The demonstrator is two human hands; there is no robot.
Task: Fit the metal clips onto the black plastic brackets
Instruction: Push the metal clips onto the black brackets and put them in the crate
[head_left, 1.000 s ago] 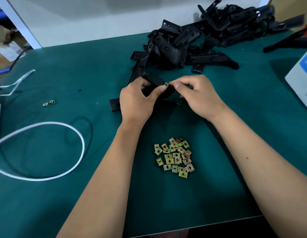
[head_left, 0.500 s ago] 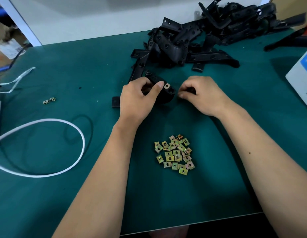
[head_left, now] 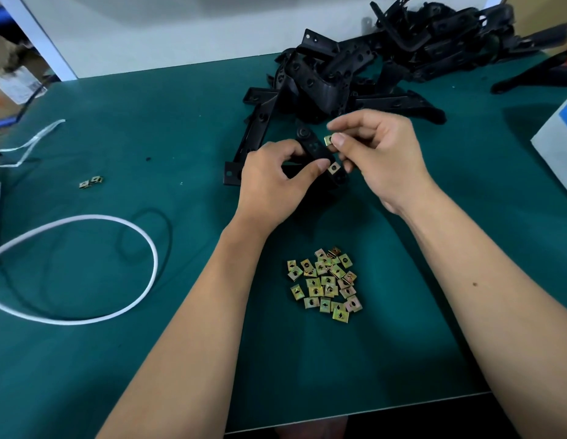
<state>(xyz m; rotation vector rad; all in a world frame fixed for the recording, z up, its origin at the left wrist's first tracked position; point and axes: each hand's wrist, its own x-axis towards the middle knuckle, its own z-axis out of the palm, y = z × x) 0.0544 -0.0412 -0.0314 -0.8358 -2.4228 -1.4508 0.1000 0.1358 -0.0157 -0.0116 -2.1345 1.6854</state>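
Brass clip (head_left: pixel 329 140) now pinched in right hand (head_left: pixel 383 153) — newly lifted; left hand (head_left: pixel 269 182) grips bracket (head_left: pixel 317 153).

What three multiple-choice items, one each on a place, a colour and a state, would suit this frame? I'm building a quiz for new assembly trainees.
1. Where does the pile of loose clips lie?
A. between the forearms
B. on the white box
C. among the heaped brackets

2. What colour is the table mat?
A. red
B. teal green
C. yellow

3. What does the right hand hold?
A. nothing
B. the white cable
C. one metal clip

Answers: 1 A, the clips sit on the mat between both arms. 2 B, the mat is teal green. 3 C, its fingertips pinch a clip beside the bracket that the left hand grips.
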